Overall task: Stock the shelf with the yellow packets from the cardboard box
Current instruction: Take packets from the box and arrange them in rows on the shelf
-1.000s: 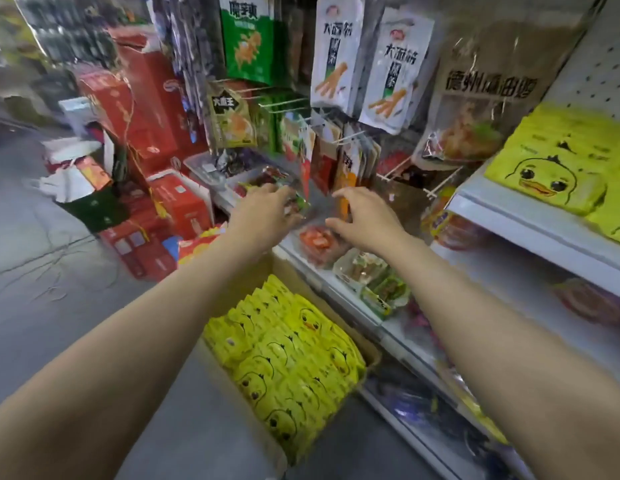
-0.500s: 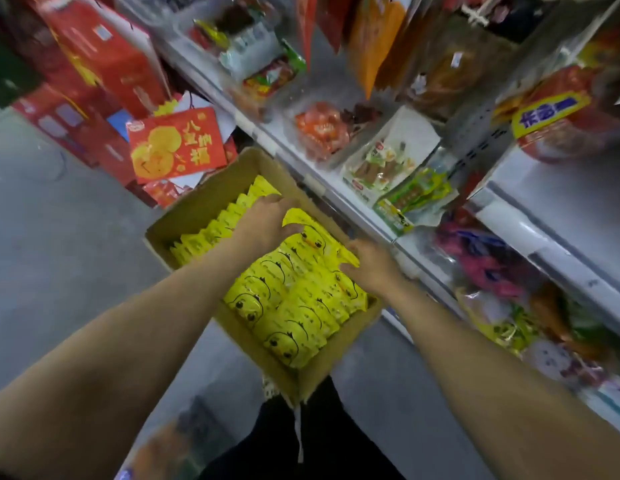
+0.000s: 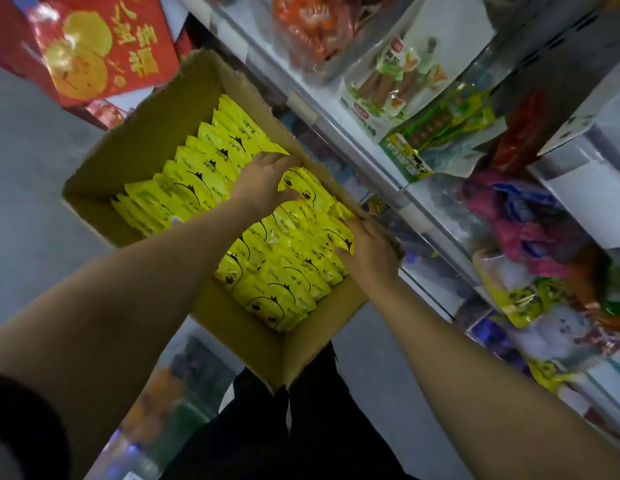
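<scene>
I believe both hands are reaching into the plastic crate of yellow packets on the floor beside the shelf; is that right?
Not quite: the head view shows a cardboard box, not a plastic crate. Otherwise yes: the left hand and right hand are both in among the yellow packets, beside the shelf.

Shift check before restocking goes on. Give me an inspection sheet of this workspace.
Surface: grey floor, the cardboard box standing on it.
Job's things: yellow packets in upright rows fill the box.
Clutter: red gift box beside the box.
Grippers: left hand and right hand both among the packets; grip unclear.
Cables: nothing seen.
Surroundings: white shelf with mixed snack bags.
</scene>
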Tool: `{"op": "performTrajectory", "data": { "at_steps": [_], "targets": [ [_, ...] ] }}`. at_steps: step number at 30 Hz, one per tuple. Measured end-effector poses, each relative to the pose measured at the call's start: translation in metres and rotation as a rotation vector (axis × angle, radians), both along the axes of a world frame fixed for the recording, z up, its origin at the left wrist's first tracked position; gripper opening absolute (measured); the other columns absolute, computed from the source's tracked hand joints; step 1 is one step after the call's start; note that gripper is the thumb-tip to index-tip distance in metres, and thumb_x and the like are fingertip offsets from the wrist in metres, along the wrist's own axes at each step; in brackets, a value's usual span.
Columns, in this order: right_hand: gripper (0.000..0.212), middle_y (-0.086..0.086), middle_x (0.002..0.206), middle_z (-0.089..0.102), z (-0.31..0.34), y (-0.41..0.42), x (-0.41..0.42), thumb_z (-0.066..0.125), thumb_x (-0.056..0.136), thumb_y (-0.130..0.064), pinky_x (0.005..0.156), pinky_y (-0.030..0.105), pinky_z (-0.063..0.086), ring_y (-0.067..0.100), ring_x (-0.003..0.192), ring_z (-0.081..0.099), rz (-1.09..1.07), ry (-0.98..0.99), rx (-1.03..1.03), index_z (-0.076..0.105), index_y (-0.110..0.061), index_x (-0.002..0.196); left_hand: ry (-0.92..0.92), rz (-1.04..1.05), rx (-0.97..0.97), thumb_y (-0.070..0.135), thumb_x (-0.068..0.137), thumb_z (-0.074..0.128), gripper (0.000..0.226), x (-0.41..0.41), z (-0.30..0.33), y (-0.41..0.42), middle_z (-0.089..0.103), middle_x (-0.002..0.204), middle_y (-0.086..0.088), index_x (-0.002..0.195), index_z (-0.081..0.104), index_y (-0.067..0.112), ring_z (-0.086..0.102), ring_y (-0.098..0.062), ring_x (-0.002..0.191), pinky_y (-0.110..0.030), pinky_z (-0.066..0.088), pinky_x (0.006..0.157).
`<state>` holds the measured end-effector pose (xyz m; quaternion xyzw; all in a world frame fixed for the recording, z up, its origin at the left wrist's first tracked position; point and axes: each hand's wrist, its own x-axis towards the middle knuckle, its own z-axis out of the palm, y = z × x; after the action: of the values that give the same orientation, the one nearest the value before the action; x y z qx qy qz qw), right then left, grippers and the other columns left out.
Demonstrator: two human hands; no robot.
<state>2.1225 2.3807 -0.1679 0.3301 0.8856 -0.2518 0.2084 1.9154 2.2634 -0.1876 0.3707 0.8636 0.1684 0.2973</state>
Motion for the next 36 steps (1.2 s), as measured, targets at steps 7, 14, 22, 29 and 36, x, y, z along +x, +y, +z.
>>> {"op": "performTrajectory", "data": {
  "at_steps": [7, 14, 22, 29, 36],
  "targets": [
    [0.037, 0.004, 0.126, 0.057, -0.023, -0.001, -0.001, 0.072, 0.087, -0.03, 0.073, 0.029, 0.038, 0.026, 0.121, 0.051, -0.104, 0.076, -0.051, 0.061, -0.018, 0.12, 0.075, 0.027, -0.072, 0.034, 0.075, 0.078, 0.056, 0.002, -0.016, 0.004, 0.051, 0.116, -0.012, 0.127, 0.061, 0.024, 0.045, -0.031, 0.113, -0.043, 0.044, 0.093],
    [0.016, 0.007, 0.116, 0.059, -0.034, -0.009, 0.004, 0.072, 0.087, -0.022, 0.077, 0.027, 0.038, 0.027, 0.112, 0.054, -0.117, 0.132, -0.038, 0.068, -0.01, 0.097, 0.205, 0.065, -0.101, 0.03, 0.076, 0.077, 0.028, 0.009, -0.013, -0.008, 0.054, 0.107, -0.008, 0.103, 0.073, 0.023, 0.045, -0.031, 0.108, -0.04, 0.039, 0.087],
    [0.027, 0.001, 0.102, 0.062, 0.006, -0.006, 0.0, 0.063, 0.096, -0.027, 0.071, 0.023, 0.037, 0.013, 0.092, 0.053, -0.27, 0.213, -0.316, 0.063, -0.006, 0.113, -0.022, 0.29, 0.104, 0.026, 0.088, 0.067, 0.019, 0.019, 0.022, -0.035, 0.063, 0.095, -0.014, 0.097, 0.066, 0.009, 0.054, -0.031, 0.088, -0.035, 0.041, 0.073],
    [0.02, 0.005, 0.112, 0.071, 0.041, -0.02, 0.016, 0.064, 0.088, -0.048, 0.093, 0.05, 0.055, 0.026, 0.106, 0.067, -0.697, 0.381, -0.734, 0.071, -0.033, 0.099, -0.153, 0.445, 0.273, 0.028, 0.098, 0.053, 0.014, 0.041, 0.075, -0.066, 0.043, 0.055, 0.002, 0.102, 0.054, 0.014, 0.038, -0.015, 0.049, -0.028, 0.029, 0.047],
    [0.046, 0.012, 0.121, 0.07, 0.1, -0.041, 0.039, 0.06, 0.085, -0.046, 0.084, 0.047, 0.059, 0.03, 0.107, 0.068, -1.001, 0.556, -1.07, 0.067, -0.017, 0.119, -0.216, 0.582, 0.399, 0.031, 0.098, 0.051, 0.032, 0.069, 0.124, -0.073, 0.059, 0.077, -0.016, 0.116, 0.054, 0.005, 0.054, -0.034, 0.069, -0.03, 0.032, 0.061]
  ]
}}
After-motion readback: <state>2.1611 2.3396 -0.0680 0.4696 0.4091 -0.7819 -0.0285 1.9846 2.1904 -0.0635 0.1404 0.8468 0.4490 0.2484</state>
